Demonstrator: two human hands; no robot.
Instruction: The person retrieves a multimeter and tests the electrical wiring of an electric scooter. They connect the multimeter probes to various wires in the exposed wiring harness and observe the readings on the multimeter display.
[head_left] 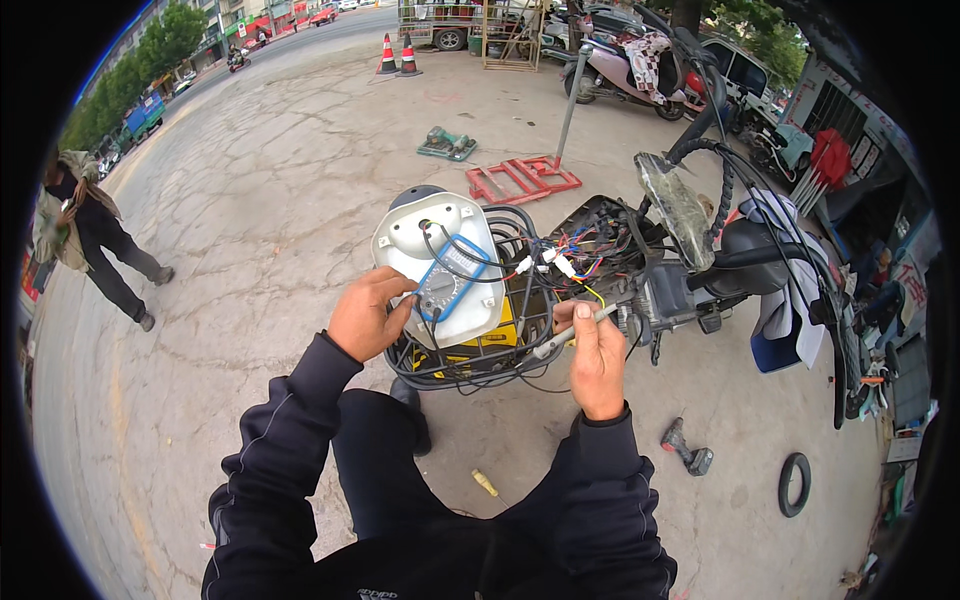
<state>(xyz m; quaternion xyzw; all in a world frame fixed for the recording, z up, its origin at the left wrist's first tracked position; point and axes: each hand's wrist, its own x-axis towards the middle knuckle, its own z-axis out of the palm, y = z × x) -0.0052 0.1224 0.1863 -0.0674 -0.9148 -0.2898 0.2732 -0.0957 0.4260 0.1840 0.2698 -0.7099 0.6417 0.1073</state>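
A blue-framed multimeter (447, 286) with a round dial lies tilted on a white plastic cover (400, 238). My left hand (370, 312) has bent fingers and thumb closed at its left edge, close to the dial. Dark leads run from the meter. The fingers of my right hand (598, 365) are closed round a light grey rod (560, 342) beside the black wire basket (455, 380); whether the rod is loose or fixed I cannot tell. Above that hand, a yellow wire (597, 294) leads to white connectors (563, 264) and a tangle of coloured wires (580, 242) on an opened two-wheeler.
Handlebars and cables (765, 255) rise at the right. A red metal frame (522, 180) and a green tool case (447, 144) lie beyond. Near my legs are a yellow-handled screwdriver (485, 483), a cordless drill (687, 447) and a tyre (794, 485). A person (95, 225) stands left.
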